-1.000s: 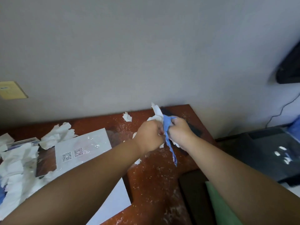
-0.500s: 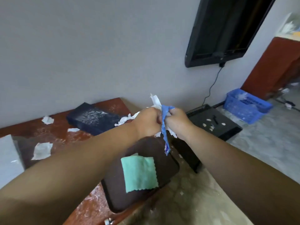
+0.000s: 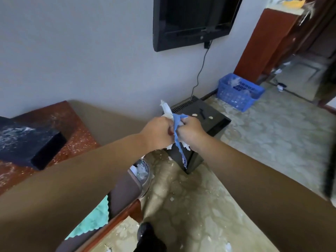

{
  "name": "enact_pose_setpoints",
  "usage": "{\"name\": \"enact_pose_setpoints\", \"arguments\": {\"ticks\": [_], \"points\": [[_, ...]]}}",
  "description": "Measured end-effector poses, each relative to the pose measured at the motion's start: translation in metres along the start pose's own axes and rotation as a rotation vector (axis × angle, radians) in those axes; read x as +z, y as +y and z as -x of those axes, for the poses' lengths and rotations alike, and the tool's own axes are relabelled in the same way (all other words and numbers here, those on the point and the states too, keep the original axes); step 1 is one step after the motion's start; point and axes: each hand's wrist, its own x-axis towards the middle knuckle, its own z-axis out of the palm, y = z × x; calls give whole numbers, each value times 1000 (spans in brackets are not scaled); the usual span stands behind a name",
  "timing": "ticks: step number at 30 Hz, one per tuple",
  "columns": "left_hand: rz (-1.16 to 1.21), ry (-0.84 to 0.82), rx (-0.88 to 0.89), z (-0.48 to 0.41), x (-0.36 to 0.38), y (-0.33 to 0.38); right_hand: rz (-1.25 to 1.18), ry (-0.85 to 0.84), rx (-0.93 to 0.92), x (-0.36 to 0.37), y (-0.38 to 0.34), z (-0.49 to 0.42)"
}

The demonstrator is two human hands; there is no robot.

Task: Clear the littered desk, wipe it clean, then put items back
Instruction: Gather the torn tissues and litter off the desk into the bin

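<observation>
OK, far left: red-brown desk (image 3: pixel 72 135), speckled with white dust, carried a dark blue box (image 3: pixel 27 142). A green cloth (image 3: pixel 92 220) lay low by the desk's near edge, partly hidden under the left forearm. Centre: left hand (image 3: pixel 158 132) and right hand (image 3: pixel 190 131) were clenched close together, both gripping one wad of white paper scraps (image 3: pixel 166 110) with a blue wrapper strip (image 3: pixel 179 151) hanging between them. The wad was off the desk, over a black unit (image 3: pixel 209 117) on the floor. Right: blue basket (image 3: pixel 240 93) by the wall, scraps inside.
</observation>
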Motion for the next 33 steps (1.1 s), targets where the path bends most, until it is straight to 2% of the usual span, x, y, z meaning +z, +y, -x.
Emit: {"name": "enact_pose_setpoints", "arguments": {"ticks": [2,5,7,10,12,16,20,24,28,33], "points": [[-13,-26,-23,-24,7,-10,20,-22,38,3,6,-29],[-37,-49,46,-63,16,-29,95,-64,59,7,16,-72],[48,-90,-72,-80,17,-32,149,-97,79,9,21,-95],[25,-140,-135,-107,17,-47,156,-122,102,10,23,-128],[-27,-112,-136,-123,17,-56,148,-157,91,13,21,-150],[33,-58,-246,-145,21,-81,172,-274,100,25,20,-188],[127,-2,-483,-161,43,-103,131,-379,208,48,28,-226],[179,16,-689,-176,76,-123,304,-538,210,70,60,-263],[362,146,-881,-191,117,-149,435,-687,172,90,95,-301],[646,332,-1187,-193,189,-202,498,-801,280,144,154,-332]]}}
